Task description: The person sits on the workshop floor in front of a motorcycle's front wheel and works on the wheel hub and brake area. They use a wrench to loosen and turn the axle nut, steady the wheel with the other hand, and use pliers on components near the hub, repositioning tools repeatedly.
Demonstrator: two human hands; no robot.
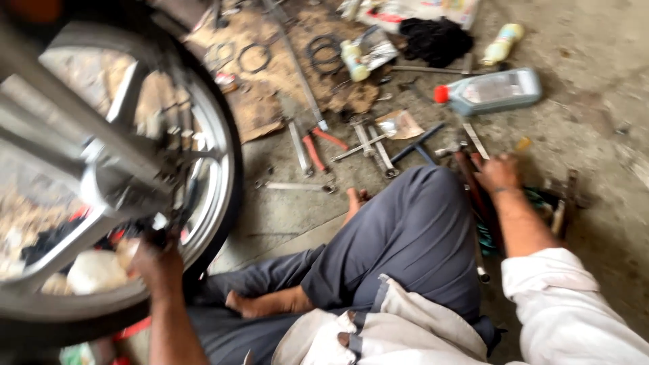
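I sit on the floor with my legs bent in grey trousers. My left hand (154, 260) reaches up to the hub area of a motorcycle wheel (213, 145) with a black tyre and silver alloy spokes at the left; the view is blurred, and whether it grips a part I cannot tell. My right hand (499, 173) stretches out to the right, fingers down on a bundle of long dark tools (473, 189) lying beside my knee. Whether it holds one is unclear.
Spanners (368, 143) and red-handled pliers (316, 150) lie scattered on the concrete ahead. A grey oil bottle with a red cap (497, 91) lies at upper right, near a yellow bottle (502, 44), black cloth (436, 39), rings (253, 57) and cardboard (270, 81).
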